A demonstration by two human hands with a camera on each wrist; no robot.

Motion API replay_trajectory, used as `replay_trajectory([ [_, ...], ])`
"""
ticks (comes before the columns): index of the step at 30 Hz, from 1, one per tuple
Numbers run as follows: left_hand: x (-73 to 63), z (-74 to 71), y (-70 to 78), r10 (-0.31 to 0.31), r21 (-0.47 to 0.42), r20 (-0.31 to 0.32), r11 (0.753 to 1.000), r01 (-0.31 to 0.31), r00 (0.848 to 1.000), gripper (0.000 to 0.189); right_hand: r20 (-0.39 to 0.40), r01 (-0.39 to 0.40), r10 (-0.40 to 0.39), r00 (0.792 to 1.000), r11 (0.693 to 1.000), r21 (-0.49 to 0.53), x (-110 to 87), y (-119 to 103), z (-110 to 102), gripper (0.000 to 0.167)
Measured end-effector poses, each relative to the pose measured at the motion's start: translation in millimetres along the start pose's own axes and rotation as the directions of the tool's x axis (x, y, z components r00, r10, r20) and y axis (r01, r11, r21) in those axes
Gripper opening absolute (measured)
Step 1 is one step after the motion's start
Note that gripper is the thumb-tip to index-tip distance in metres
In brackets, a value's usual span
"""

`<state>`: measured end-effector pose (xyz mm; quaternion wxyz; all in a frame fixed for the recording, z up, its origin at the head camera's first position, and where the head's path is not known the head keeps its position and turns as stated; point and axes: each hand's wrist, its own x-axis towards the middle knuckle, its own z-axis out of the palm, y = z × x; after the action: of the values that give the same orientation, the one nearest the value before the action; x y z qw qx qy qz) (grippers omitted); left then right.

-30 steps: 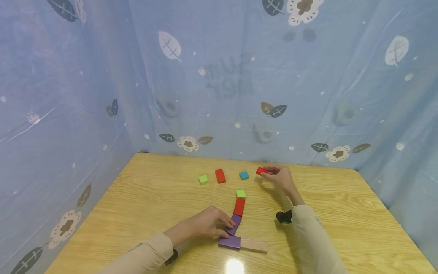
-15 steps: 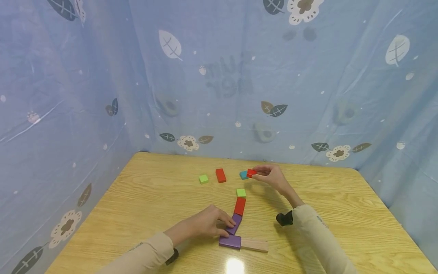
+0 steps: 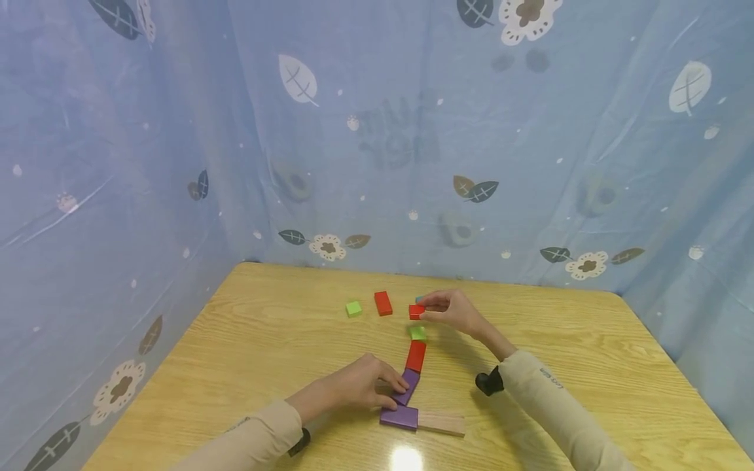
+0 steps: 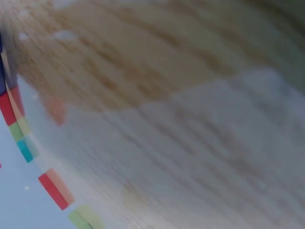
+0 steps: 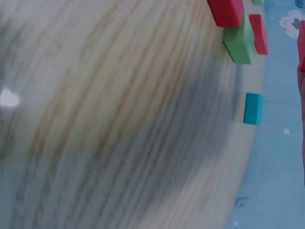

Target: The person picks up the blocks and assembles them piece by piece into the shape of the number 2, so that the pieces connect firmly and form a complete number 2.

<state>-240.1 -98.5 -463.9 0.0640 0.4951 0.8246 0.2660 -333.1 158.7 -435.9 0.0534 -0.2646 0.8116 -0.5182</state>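
In the head view, my right hand (image 3: 456,314) pinches a small red block (image 3: 415,312) between fingertips and thumb, just beyond the near green block (image 3: 417,333). A bent row runs toward me from that green block: a red block (image 3: 415,356), a slanted purple block (image 3: 408,386), then a second purple block (image 3: 400,417) with a plain wood block (image 3: 442,424) at its right end. My left hand (image 3: 359,386) rests its fingertips on the slanted purple block, its thumb touching the other purple one. Behind the right fingers, a blue block (image 3: 419,299) is mostly hidden.
Farther back on the wooden table (image 3: 283,333) lie another green block (image 3: 353,309) and a longer red block (image 3: 383,303). A blue patterned curtain (image 3: 377,163) hangs behind the far edge and at both sides.
My right hand has carried the small red block leftward and toward me, from right of the blue block to just behind the row's green block. My left hand stays on the purple blocks.
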Motion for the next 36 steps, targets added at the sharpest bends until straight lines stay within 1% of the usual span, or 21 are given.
replay_trajectory([
  [5,0.1,-0.7,1.2,0.009,0.006,-0.002,1.0,-0.009,1.0,0.027,0.04,0.022,-0.022,0.999,1.0,-0.009,0.8,3,5,0.031],
  [10,0.1,0.0,1.7,0.005,0.007,-0.002,1.0,-0.005,1.0,0.027,0.062,0.025,-0.023,0.998,0.999,-0.036,1.4,10,7,0.03],
  [13,-0.4,0.6,1.2,0.007,0.008,-0.001,1.0,-0.007,1.0,0.027,0.064,0.041,-0.038,0.997,0.998,-0.049,1.3,14,8,0.03],
  [20,-0.3,-0.3,0.8,0.003,0.004,0.005,1.0,-0.003,1.0,0.027,0.05,0.112,-0.109,0.993,0.992,-0.065,3.5,24,10,0.027],
  [23,0.0,-1.2,1.3,0.004,0.006,0.002,1.0,-0.004,1.0,0.027,0.042,0.109,-0.106,0.994,0.991,-0.082,4.8,26,12,0.025],
  [25,0.0,-1.3,1.9,0.003,0.002,0.002,1.0,-0.003,1.0,0.027,0.041,0.103,-0.099,0.994,0.99,-0.093,4.7,25,13,0.024],
  [28,-0.1,-1.6,2.5,0.004,0.002,0.0,1.0,-0.004,1.0,0.027,0.039,0.098,-0.095,0.995,0.99,-0.104,2.9,16,15,0.023],
  [31,-0.2,-1.2,2.4,0.0,-0.001,0.0,1.0,0.0,1.0,0.027,0.041,0.121,-0.117,0.992,0.986,-0.118,0.1,5,17,0.021],
  [33,-0.3,-0.8,1.7,-0.005,-0.004,0.002,1.0,0.005,1.0,0.027,0.041,0.14,-0.136,0.99,0.982,-0.127,-0.6,1,17,0.021],
  [36,-0.4,-0.6,1.0,-0.006,-0.005,0.0,1.0,0.006,1.0,0.027,0.049,0.17,-0.164,0.985,0.973,-0.157,3.3,11,18,0.019],
])
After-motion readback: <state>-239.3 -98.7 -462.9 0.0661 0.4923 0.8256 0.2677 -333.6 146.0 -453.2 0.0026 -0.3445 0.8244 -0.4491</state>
